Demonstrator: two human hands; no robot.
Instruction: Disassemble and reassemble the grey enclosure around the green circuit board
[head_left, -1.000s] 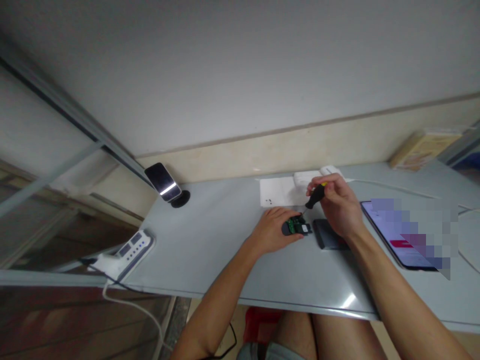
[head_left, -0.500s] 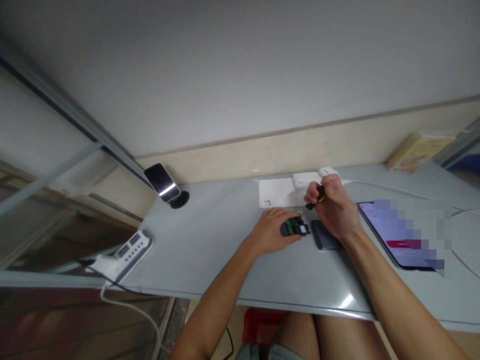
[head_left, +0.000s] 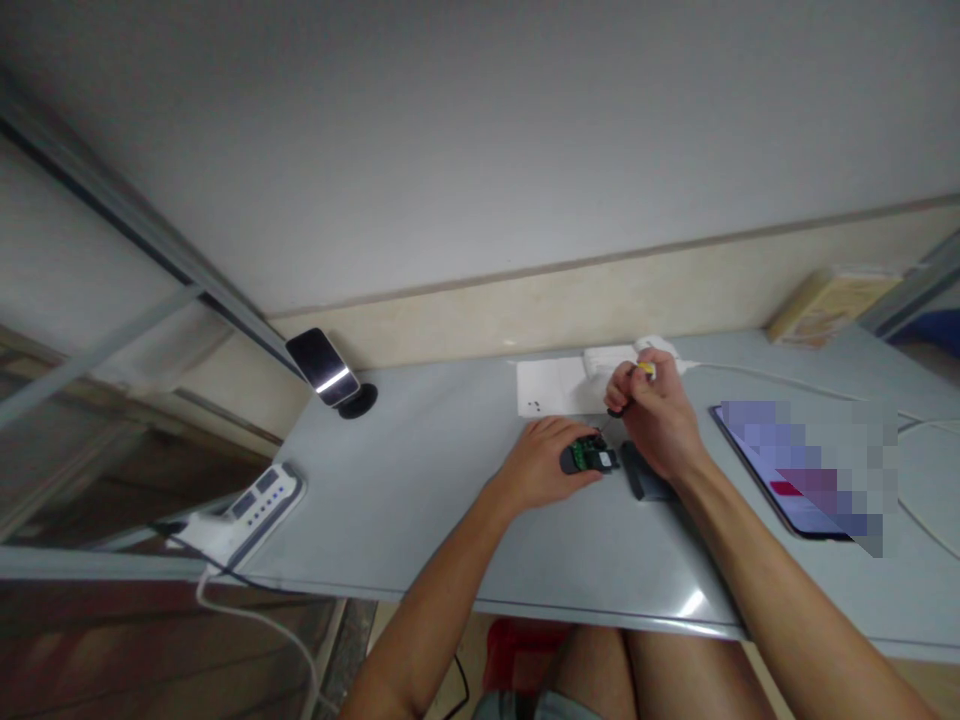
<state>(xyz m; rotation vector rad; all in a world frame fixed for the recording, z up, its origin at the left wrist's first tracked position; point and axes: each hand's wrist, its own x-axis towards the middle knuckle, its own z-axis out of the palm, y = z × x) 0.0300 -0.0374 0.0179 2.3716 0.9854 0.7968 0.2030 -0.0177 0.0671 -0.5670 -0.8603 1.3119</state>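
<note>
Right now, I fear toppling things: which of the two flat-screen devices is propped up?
The dark-screened device at left, tilted on a black base; the lit-screened device, right of the right hand, lies flat on the table.

No words, brands or numbers can be read anywhere. The 1 small white label (head_left: 604, 459) on the green-and-black device (head_left: 579, 456) is too tiny to make out, and the printing on the yellowish box (head_left: 831, 306) is blurred; the tablet-like screen (head_left: 808, 518), partly pixelated, shows 1 red patch (head_left: 786, 489) and illegible marks.
</note>
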